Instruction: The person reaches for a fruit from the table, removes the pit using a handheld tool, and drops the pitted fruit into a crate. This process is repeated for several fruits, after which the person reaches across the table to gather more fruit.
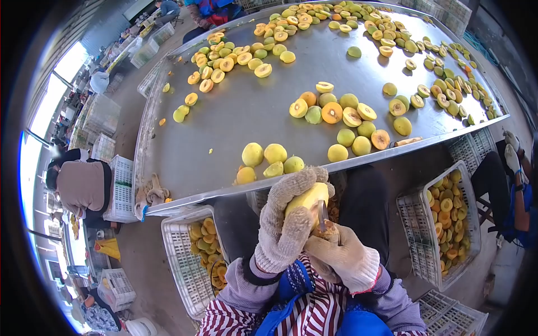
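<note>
My left hand (291,218), in a knitted work glove, is wrapped round a yellow peach (309,200) just off the table's near edge. In my gloved right hand (343,255) is a pitting knife with a short, stained handle (327,231). Its metal blade (322,211) is against the side of the peach; how deep it sits is hidden. Close beyond my left hand lie several whole peaches (275,153) on the metal table (224,129). Further in, whole peaches and cut halves (332,112) lie together, some halves showing stones.
Crates of peach halves stand left (188,269) and right (437,224) of my legs. Raised rims edge the table, with gloves (150,195) at its left corner. Other people sit at the far side, the left (84,187) and the right (518,190).
</note>
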The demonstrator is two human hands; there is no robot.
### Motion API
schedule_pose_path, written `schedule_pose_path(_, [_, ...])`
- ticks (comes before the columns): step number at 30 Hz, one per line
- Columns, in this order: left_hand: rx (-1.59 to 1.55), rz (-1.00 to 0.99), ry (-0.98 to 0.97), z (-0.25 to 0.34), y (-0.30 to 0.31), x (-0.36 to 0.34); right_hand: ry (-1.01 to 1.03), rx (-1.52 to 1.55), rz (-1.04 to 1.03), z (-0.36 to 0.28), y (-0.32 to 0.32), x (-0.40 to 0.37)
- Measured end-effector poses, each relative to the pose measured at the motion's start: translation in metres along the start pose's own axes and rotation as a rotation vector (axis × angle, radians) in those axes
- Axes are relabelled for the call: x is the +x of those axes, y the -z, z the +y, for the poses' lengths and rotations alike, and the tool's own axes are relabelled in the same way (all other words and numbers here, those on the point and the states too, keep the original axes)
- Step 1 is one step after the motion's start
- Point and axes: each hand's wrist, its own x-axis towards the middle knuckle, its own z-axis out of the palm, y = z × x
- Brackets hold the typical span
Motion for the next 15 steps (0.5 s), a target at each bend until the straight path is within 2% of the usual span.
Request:
schedule_pose_path(1, [0.0,-0.001,0.001,0.004,0.003,0.004,0.0,0.001,0.001,-0.001,0.0,0.0])
schedule_pose_path(3, [-0.068,-0.128,0.102,0.011,0.007,0.012,0.052,0.104,-0.012,-0.003,0.0,0.0])
schedule_pose_path(4, [-0.28,-0.177,0.099,0.005,0.01,0.014,0.079,0.121,-0.013,-0.004,0.002,-0.001])
schedule_pose_path(5, [-0.278,-0.179,0.096,0.006,0.006,0.013,0.082,0.12,-0.015,-0.006,0.002,0.0])
schedule_pose_path(7, [-0.299,0.012,0.09,0.008,-0.004,0.007,0.177,-0.18,0.151,-0.008,0.0,0.0])
schedule_pose_path(9, [-0.295,0.039,0.136,0.01,0.001,0.009,0.14,-0.272,0.196,-0.004,0.001,0.001])
schedule_pose_path(11, [-0.238,0.067,0.337,0.014,0.008,0.014,0.534,-0.67,0.361,0.005,0.0,0.005])
schedule_pose_path(15, [-0.16,0.005,0.419,0.008,0.02,0.015,0.626,-0.839,0.404,0.002,-0.001,0.004])
